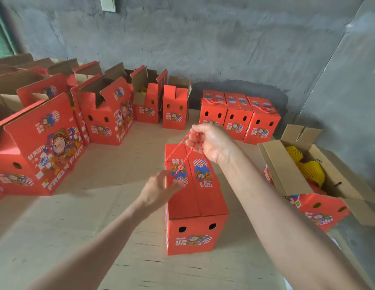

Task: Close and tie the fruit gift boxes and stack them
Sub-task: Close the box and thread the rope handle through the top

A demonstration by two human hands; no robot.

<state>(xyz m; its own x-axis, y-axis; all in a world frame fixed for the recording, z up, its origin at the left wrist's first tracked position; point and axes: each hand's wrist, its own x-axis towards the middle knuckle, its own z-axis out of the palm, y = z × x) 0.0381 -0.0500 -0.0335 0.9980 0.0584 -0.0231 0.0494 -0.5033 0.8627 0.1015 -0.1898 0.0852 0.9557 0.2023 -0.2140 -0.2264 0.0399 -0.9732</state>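
A closed red fruit gift box stands on the floor in front of me, flaps folded shut on top. A red cord handle rises from its lid. My right hand pinches that cord above the far end of the box and pulls it taut. My left hand is blurred, fingers spread, resting against the box's left top edge and holding nothing. Three closed, corded boxes stand in a row by the wall beyond.
Several open red boxes line the left and back of the floor. At right an open box holds fruit in yellow foam nets. Grey concrete walls close the corner. Pale board floor lies around me.
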